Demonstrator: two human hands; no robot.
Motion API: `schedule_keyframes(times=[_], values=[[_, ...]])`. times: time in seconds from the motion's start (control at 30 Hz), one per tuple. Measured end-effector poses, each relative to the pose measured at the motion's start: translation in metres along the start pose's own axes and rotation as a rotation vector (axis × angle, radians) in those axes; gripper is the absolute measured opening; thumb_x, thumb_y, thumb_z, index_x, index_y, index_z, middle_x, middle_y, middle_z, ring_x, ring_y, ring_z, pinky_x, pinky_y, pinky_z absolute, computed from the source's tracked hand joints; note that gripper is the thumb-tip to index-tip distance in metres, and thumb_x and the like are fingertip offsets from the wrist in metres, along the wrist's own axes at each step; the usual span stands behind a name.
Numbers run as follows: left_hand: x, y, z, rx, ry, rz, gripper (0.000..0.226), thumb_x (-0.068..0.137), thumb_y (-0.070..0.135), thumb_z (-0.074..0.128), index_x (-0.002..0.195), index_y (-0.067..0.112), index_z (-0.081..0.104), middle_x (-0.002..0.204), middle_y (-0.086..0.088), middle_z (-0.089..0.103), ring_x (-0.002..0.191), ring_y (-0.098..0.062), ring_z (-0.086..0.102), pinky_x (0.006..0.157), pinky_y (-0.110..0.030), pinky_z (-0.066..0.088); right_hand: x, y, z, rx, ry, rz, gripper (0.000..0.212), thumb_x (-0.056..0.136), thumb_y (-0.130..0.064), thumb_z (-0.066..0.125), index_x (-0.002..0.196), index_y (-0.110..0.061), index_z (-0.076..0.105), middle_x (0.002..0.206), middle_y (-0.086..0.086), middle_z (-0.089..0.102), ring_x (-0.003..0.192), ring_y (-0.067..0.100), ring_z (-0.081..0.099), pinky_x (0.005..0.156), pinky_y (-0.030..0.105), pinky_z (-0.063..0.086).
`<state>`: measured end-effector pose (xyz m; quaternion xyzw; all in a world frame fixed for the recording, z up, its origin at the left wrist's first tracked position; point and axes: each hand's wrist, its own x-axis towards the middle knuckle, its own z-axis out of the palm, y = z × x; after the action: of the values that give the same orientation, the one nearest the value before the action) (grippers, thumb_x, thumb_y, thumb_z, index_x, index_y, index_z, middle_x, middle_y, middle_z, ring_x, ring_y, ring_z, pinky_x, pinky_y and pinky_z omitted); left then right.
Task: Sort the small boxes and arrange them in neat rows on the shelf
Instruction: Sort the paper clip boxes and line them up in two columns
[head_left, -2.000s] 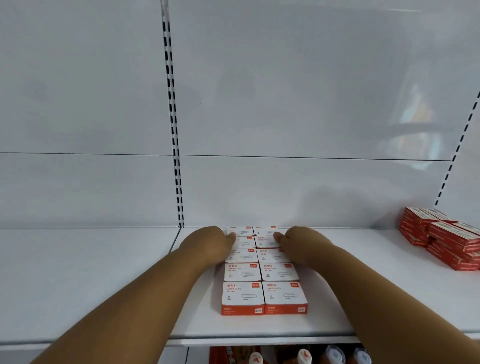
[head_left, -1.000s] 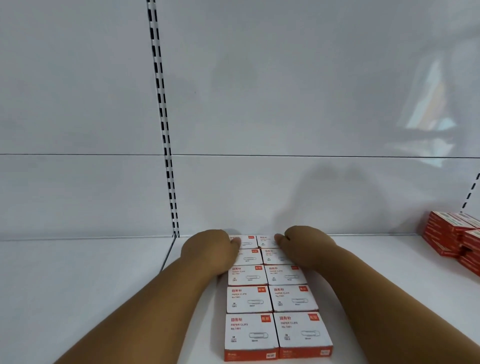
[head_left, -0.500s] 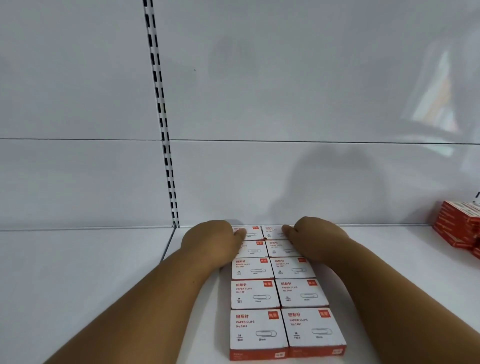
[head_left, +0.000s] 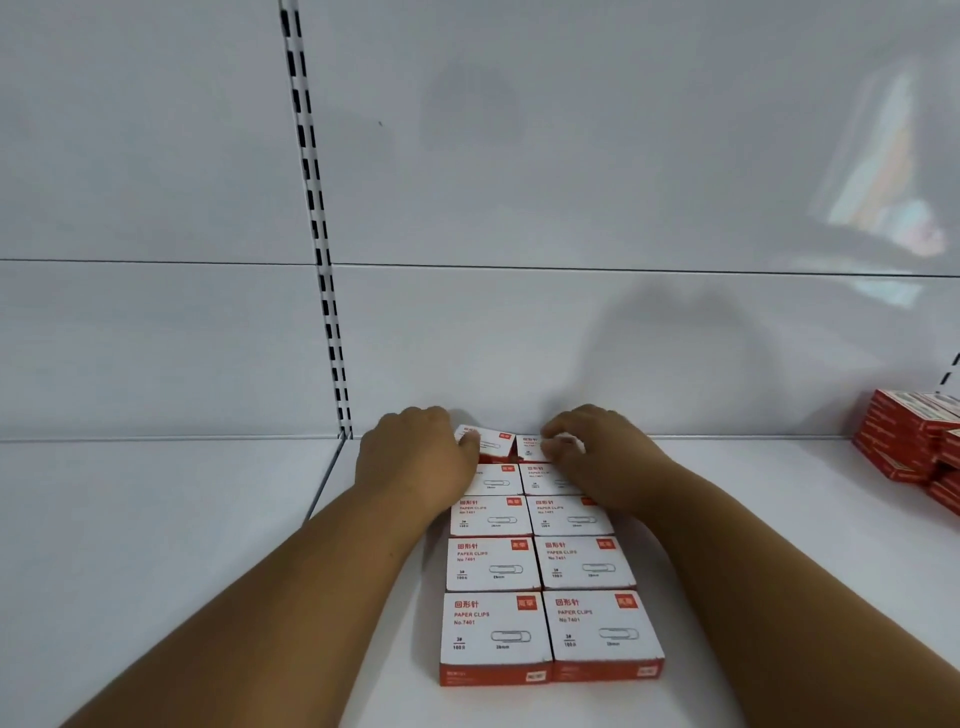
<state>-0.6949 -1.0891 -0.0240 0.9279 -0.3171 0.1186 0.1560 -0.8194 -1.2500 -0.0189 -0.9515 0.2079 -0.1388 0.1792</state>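
Small white-and-red paper clip boxes (head_left: 493, 631) lie in two neat columns, several deep, on the white shelf (head_left: 156, 545). At the far end of the columns, against the back wall, my left hand (head_left: 415, 462) grips the rearmost left box (head_left: 488, 441), which is tilted up off the row. My right hand (head_left: 597, 457) pinches the rearmost right box (head_left: 530, 447) with curled fingers. Both forearms run along the outer sides of the columns.
A stack of red boxes (head_left: 914, 441) sits at the right edge of the shelf. A slotted upright rail (head_left: 317, 249) runs down the back wall left of the columns, above a seam between shelf panels (head_left: 324, 483).
Both hands reached a little farther back and curled onto the two rearmost boxes. The left rear box has tipped up. The camera moved closer and lower.
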Motion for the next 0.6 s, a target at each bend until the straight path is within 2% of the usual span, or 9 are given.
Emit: schedule_keyframes(times=[0.1,0.17,0.2,0.27,0.37,0.47,0.6], values=[[0.0041,-0.0045,0.0051,-0.210,-0.043,0.051,0.027,0.096,0.041,0.049,0.115,0.026,0.059,0.118,0.001,0.061,0.107,-0.022,0.056,0.089,-0.040,0.049,-0.0021,-0.0026,-0.0013,0.056,-0.015,-0.003,0.028,0.097,-0.037,0.052,0.120,-0.025,0.063,0.113,-0.007,0.060,0.102,0.010,0.053,0.086,0.024,0.041],[0.0041,-0.0043,0.0061,-0.304,-0.119,0.140,0.032,0.098,0.032,0.051,0.128,0.030,0.061,0.133,0.005,0.057,0.120,-0.019,0.052,0.102,-0.036,0.043,-0.0035,-0.0029,-0.0028,0.065,-0.010,-0.010,0.028,0.096,-0.037,0.054,0.120,-0.025,0.063,0.106,-0.012,0.058,0.098,0.008,0.053,0.084,0.024,0.042],[0.0033,-0.0037,0.0046,-0.319,-0.135,0.161,0.032,0.098,0.029,0.051,0.129,0.029,0.062,0.134,0.006,0.057,0.121,-0.017,0.052,0.102,-0.031,0.041,-0.0036,-0.0028,-0.0032,0.074,-0.010,-0.013,0.027,0.096,-0.036,0.055,0.119,-0.026,0.063,0.103,-0.014,0.056,0.096,0.008,0.053,0.084,0.025,0.045],[0.0024,-0.0034,0.0033,-0.327,-0.120,0.164,0.028,0.098,0.028,0.053,0.124,0.028,0.066,0.127,0.005,0.059,0.113,-0.014,0.055,0.092,-0.024,0.039,-0.0033,-0.0027,-0.0034,0.099,-0.016,-0.017,0.025,0.095,-0.036,0.056,0.116,-0.026,0.065,0.100,-0.015,0.056,0.096,0.008,0.055,0.085,0.028,0.049],[0.0021,-0.0060,0.0038,-0.358,-0.098,0.155,0.020,0.097,0.028,0.055,0.112,0.029,0.069,0.114,0.005,0.059,0.096,-0.010,0.053,0.079,-0.021,0.035,-0.0017,-0.0017,-0.0031,0.113,-0.025,-0.019,0.021,0.094,-0.038,0.057,0.111,-0.028,0.066,0.100,-0.017,0.060,0.095,0.006,0.055,0.078,0.023,0.043],[0.0019,-0.0047,0.0043,-0.394,-0.101,0.162,0.014,0.096,0.026,0.057,0.104,0.026,0.069,0.108,0.007,0.060,0.096,-0.010,0.054,0.077,-0.021,0.036,-0.0004,-0.0005,-0.0018,0.146,-0.028,0.005,0.014,0.093,-0.039,0.060,0.101,-0.030,0.067,0.094,-0.020,0.060,0.090,0.005,0.056,0.071,0.022,0.041],[0.0028,-0.0013,0.0057,-0.512,-0.163,0.109,0.009,0.096,0.029,0.059,0.099,0.024,0.065,0.104,0.011,0.064,0.096,-0.009,0.058,0.075,-0.023,0.042,0.0010,-0.0005,-0.0011,0.146,-0.014,-0.002,0.012,0.091,-0.038,0.063,0.092,-0.027,0.068,0.091,-0.015,0.063,0.088,0.007,0.057,0.070,0.023,0.045]])
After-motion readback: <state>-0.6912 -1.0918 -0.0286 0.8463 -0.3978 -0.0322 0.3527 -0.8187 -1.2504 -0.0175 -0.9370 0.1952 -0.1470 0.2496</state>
